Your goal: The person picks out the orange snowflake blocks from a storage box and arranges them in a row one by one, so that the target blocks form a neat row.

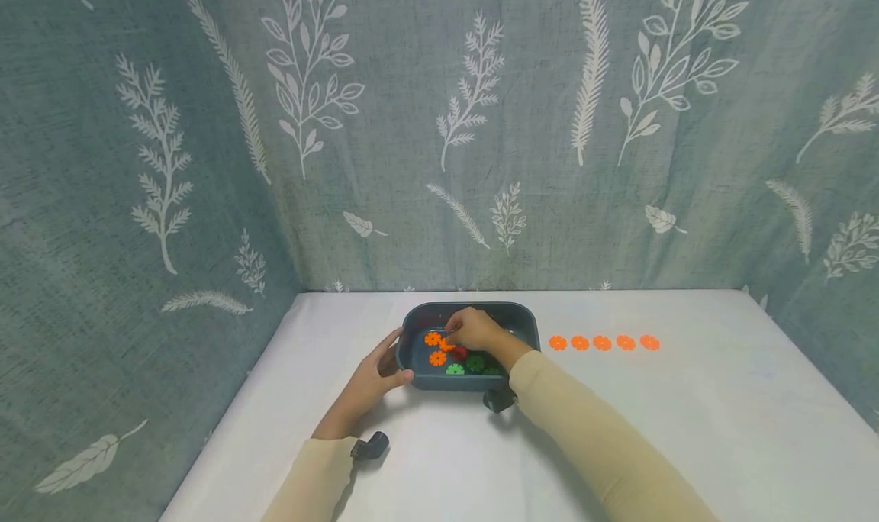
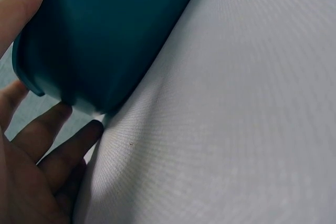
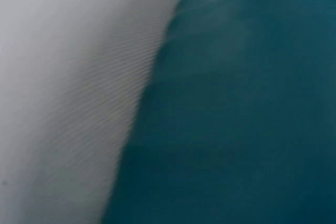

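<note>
A dark blue rectangular tub (image 1: 449,383) sits on the white table, with notched, flower-shaped plastic discs inside. My left hand (image 1: 371,383) holds the tub's left end, thumb at the front corner and fingers along the end wall. In the left wrist view the fingertips (image 2: 64,108) touch that wall. My right hand (image 1: 477,330) reaches over the front rim into the tub, its fingers bent down and pinching an orange disc (image 1: 447,345). Close by lie another orange disc (image 1: 437,359), a red disc (image 1: 460,352) and green discs (image 1: 455,369). The right wrist view shows just the tub's outer wall (image 3: 236,108) and tablecloth.
Right of the tub, several orange discs (image 1: 602,343) lie in a straight row on the white cloth (image 1: 687,430). Behind the table hangs a grey-green curtain (image 1: 398,140) with white leaf prints, which also runs along both sides.
</note>
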The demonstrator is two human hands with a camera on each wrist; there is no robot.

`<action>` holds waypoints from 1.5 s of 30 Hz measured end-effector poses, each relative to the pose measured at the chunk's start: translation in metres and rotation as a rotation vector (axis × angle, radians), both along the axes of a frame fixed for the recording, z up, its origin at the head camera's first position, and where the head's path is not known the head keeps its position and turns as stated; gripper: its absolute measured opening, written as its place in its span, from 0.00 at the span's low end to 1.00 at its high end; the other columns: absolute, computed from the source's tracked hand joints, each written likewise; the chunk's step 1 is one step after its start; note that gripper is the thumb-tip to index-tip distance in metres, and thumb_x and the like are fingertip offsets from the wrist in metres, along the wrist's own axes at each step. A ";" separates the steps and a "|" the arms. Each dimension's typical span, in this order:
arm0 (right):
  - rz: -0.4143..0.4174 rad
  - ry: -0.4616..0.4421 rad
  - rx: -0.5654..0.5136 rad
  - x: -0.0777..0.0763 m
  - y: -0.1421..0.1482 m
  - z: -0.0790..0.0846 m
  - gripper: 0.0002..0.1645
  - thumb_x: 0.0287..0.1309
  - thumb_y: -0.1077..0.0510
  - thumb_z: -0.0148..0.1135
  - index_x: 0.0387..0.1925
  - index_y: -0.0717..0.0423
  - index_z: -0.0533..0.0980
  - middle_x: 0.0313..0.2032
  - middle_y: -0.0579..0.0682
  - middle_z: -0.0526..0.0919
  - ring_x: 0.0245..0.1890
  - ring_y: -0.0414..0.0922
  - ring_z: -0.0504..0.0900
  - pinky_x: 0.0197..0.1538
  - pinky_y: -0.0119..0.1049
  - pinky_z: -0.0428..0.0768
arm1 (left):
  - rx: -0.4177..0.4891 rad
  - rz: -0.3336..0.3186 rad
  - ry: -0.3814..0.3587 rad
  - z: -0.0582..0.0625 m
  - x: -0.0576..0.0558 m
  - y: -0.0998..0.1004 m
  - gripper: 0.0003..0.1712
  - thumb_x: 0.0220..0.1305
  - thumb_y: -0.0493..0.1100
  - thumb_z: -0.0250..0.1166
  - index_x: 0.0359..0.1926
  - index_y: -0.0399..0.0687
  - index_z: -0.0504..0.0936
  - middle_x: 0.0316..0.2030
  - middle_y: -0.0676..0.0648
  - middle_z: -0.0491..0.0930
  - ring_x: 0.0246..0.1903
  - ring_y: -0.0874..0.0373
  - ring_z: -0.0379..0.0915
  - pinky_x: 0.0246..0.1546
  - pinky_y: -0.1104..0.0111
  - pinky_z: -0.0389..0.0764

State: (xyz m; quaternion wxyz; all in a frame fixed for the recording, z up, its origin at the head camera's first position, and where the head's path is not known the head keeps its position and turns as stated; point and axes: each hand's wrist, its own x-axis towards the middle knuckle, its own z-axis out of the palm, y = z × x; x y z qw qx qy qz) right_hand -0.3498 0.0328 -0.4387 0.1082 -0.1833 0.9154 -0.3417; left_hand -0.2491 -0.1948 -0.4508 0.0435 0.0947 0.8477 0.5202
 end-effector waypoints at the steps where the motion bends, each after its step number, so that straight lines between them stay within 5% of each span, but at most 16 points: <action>1: -0.006 0.002 0.024 0.000 -0.001 -0.001 0.12 0.57 0.58 0.69 0.43 0.55 0.83 0.40 0.48 0.85 0.41 0.45 0.81 0.46 0.41 0.81 | -0.002 -0.003 -0.001 0.001 0.000 0.000 0.49 0.60 0.48 0.71 0.76 0.56 0.54 0.71 0.42 0.59 0.68 0.45 0.59 0.66 0.52 0.62; 5: -0.027 -0.004 0.098 0.002 -0.005 -0.004 0.14 0.56 0.57 0.70 0.45 0.54 0.83 0.43 0.49 0.84 0.43 0.45 0.81 0.48 0.42 0.80 | -0.004 -0.008 0.001 0.000 -0.002 0.000 0.50 0.59 0.49 0.72 0.76 0.54 0.54 0.71 0.41 0.59 0.68 0.44 0.59 0.66 0.51 0.62; 15: -0.049 0.002 0.159 0.000 -0.007 -0.012 0.16 0.55 0.54 0.71 0.46 0.53 0.83 0.44 0.49 0.84 0.45 0.45 0.80 0.49 0.42 0.79 | 0.013 0.027 0.034 -0.036 -0.020 -0.007 0.49 0.57 0.47 0.73 0.74 0.66 0.56 0.70 0.45 0.62 0.67 0.46 0.62 0.65 0.50 0.62; 24: -0.039 0.029 0.181 -0.003 -0.009 -0.012 0.13 0.55 0.56 0.71 0.43 0.53 0.83 0.40 0.47 0.84 0.43 0.45 0.80 0.47 0.40 0.80 | 0.013 0.030 0.042 -0.035 -0.021 -0.007 0.49 0.57 0.47 0.73 0.75 0.63 0.56 0.70 0.43 0.61 0.67 0.45 0.60 0.66 0.49 0.61; 34: -0.034 0.037 0.168 -0.001 -0.009 -0.015 0.11 0.54 0.58 0.73 0.38 0.52 0.79 0.30 0.44 0.79 0.29 0.42 0.76 0.32 0.35 0.77 | 0.009 0.044 0.035 -0.039 -0.021 -0.006 0.50 0.56 0.49 0.74 0.74 0.67 0.56 0.70 0.45 0.61 0.67 0.46 0.60 0.66 0.48 0.61; 45: 0.021 0.014 0.089 -0.005 -0.006 -0.010 0.08 0.57 0.60 0.69 0.37 0.52 0.78 0.33 0.46 0.81 0.28 0.42 0.76 0.31 0.34 0.76 | 0.032 0.033 0.052 -0.037 -0.022 -0.007 0.49 0.56 0.48 0.74 0.74 0.65 0.58 0.70 0.45 0.62 0.67 0.47 0.60 0.66 0.50 0.61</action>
